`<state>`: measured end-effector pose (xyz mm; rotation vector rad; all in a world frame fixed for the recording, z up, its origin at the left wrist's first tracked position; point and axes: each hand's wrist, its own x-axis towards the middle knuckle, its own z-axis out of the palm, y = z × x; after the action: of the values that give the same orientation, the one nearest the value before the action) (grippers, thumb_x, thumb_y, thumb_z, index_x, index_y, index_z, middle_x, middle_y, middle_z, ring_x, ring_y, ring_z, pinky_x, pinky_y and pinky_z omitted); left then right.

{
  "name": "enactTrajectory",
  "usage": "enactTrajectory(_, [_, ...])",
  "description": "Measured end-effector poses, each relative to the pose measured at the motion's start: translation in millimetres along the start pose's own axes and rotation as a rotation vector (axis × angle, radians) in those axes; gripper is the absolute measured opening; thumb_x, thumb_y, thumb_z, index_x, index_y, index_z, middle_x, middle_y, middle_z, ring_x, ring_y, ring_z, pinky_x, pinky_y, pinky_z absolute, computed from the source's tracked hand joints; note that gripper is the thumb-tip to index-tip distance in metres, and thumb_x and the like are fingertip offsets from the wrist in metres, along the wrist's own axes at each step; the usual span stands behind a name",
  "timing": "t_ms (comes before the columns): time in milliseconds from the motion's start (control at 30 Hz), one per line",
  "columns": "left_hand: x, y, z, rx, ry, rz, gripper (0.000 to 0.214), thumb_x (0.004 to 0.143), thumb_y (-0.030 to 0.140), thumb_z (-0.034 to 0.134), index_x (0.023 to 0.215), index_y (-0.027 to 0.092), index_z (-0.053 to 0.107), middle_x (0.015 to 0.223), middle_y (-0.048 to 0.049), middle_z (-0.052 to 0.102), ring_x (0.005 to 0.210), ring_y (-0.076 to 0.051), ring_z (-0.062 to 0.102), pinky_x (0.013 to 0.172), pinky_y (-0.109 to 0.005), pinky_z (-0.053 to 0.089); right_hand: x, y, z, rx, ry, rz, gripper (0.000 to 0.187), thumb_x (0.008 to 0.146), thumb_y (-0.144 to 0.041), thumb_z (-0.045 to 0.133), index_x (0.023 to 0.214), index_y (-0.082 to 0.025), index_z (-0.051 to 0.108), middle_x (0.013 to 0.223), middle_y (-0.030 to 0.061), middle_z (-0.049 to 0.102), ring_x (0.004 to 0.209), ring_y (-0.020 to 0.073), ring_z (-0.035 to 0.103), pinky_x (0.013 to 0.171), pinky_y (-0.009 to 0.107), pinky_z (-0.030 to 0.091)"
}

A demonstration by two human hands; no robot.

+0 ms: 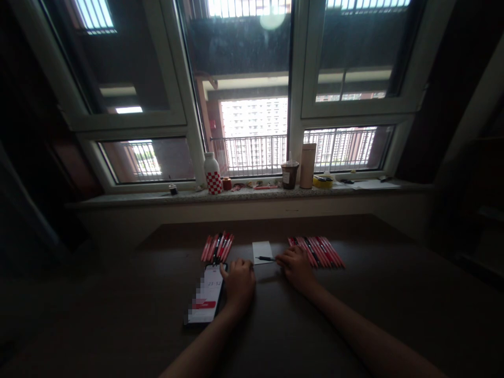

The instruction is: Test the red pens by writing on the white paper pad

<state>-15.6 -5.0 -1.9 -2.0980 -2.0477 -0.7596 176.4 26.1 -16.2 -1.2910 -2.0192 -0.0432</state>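
My left hand (238,282) rests on the dark table (354,310) as a closed fist, beside a phone (207,298) with a lit screen. My right hand (296,266) lies just right of a small white paper (262,249), fingers curled round the end of a dark pen (265,258) that lies across the paper. A bunch of red pens (217,247) lies left of the paper. A second row of red pens (319,251) lies to the right, touching my right hand.
The stone windowsill (244,194) behind the table carries a red-and-white checked bottle (212,174), a dark drink cup (290,175), a tall beige tumbler (307,166), a yellow tape roll (323,181) and papers (370,184). Large windows rise above it.
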Motion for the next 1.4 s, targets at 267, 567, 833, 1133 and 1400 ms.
enactTrajectory(267, [2.8,-3.8,4.8,-0.01,0.017,-0.028,0.031,0.085,0.019,0.04,0.101,0.026,0.065,0.099,-0.0043,0.065,0.103,-0.024,0.052,0.105,-0.059,0.015,0.6,-1.9,-1.8,-0.027,-0.016,0.019,0.017,0.087,-0.023,0.058,0.094,-0.029,0.071,0.086,0.0014,0.069,0.097,0.0219,0.051,0.096,0.04,0.024])
enactTrajectory(567, [1.9,0.1,2.3,0.005,0.044,0.003,0.031,0.083,0.023,0.045,0.109,0.025,0.063,0.112,-0.0067,0.061,0.109,-0.025,0.049,0.107,-0.058,0.018,0.4,-0.6,-1.3,-0.078,0.01,0.075,0.019,0.086,-0.021,0.057,0.093,-0.03,0.072,0.087,0.0011,0.07,0.098,0.0223,0.051,0.097,0.041,0.023])
enactTrajectory(833, [-4.4,7.7,-0.1,0.033,-0.03,0.191,0.032,0.087,0.042,0.045,0.114,0.035,0.061,0.118,-0.0021,0.064,0.126,-0.031,0.038,0.105,-0.072,-0.005,0.6,-2.1,-3.1,-0.127,0.053,0.145,0.019,0.086,-0.021,0.055,0.089,-0.029,0.072,0.087,0.0004,0.07,0.097,0.0226,0.049,0.098,0.042,0.021])
enactTrajectory(1133, [-2.7,4.5,8.3,0.066,-0.073,0.163,0.037,0.091,0.047,0.036,0.119,0.037,0.058,0.127,-0.0005,0.061,0.13,-0.031,0.036,0.103,-0.074,-0.007,0.7,-3.6,-4.5,-0.18,0.013,0.165,0.019,0.086,-0.022,0.056,0.089,-0.03,0.072,0.09,0.0007,0.07,0.099,0.023,0.049,0.098,0.042,0.021])
enactTrajectory(1400, [-0.9,5.2,0.5,0.111,0.046,0.077,0.035,0.088,0.032,0.042,0.119,0.029,0.058,0.124,-0.0062,0.059,0.118,-0.027,0.044,0.108,-0.064,0.009,-0.6,0.0,-1.8,-0.153,0.024,0.139,0.02,0.086,-0.022,0.054,0.089,-0.029,0.072,0.09,0.0022,0.07,0.097,0.0241,0.049,0.097,0.045,0.022])
